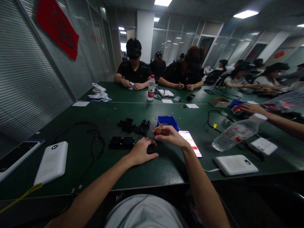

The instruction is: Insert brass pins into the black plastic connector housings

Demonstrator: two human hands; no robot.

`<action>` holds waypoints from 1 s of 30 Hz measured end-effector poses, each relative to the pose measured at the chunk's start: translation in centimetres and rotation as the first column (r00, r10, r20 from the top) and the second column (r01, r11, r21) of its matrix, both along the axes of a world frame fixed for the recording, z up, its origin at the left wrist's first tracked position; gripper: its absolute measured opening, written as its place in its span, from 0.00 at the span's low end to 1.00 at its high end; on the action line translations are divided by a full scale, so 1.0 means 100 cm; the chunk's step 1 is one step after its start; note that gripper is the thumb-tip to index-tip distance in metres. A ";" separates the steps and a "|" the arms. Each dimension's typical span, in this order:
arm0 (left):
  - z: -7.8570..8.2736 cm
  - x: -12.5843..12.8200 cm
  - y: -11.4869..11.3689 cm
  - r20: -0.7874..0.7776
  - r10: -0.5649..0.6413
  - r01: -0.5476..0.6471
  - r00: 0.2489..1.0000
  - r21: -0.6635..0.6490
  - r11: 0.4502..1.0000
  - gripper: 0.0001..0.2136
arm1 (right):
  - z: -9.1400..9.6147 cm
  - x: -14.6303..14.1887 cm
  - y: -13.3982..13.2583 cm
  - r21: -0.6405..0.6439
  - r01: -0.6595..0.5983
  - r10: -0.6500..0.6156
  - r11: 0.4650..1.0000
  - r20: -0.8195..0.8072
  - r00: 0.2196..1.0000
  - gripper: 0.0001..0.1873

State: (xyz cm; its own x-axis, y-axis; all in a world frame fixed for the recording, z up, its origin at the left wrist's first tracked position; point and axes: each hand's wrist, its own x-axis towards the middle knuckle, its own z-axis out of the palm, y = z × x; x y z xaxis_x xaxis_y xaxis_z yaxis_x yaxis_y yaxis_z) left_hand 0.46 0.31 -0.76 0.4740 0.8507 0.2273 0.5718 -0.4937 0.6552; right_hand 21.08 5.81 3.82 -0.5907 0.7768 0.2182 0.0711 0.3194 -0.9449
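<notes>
My left hand (pixel 140 152) rests on the green table (pixel 156 171) with its fingers curled around a small black part (pixel 151 148). My right hand (pixel 169 134) is raised just above the table and pinches a small amber piece (pixel 160 128) between thumb and fingers. A blue bin (pixel 167 121) sits right behind that hand. A lit phone (pixel 190 142) lies under my right wrist. Black plastic parts (pixel 135 126) and a flat black block (pixel 121 142) lie left of my hands.
White power banks (pixel 52 162) (pixel 236 164), a phone (pixel 16 155) and black cables (pixel 95 139) lie on the table. A water bottle (pixel 237 131) lies on its side at right; another (pixel 151 87) stands far off. A neighbour's arm (pixel 273 118) reaches in from the right. Several people sit opposite.
</notes>
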 end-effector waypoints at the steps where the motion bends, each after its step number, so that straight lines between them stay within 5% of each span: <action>1: 0.000 0.000 0.000 -0.001 -0.001 0.001 1.000 0.003 1.000 0.16 | 0.000 0.000 0.000 0.001 0.000 0.000 1.000 -0.006 1.000 0.17; 30: -0.002 -0.001 0.001 -0.003 -0.009 0.009 1.000 0.014 1.000 0.17 | 0.003 -0.001 -0.001 -0.058 -0.053 0.044 0.997 -0.150 0.988 0.15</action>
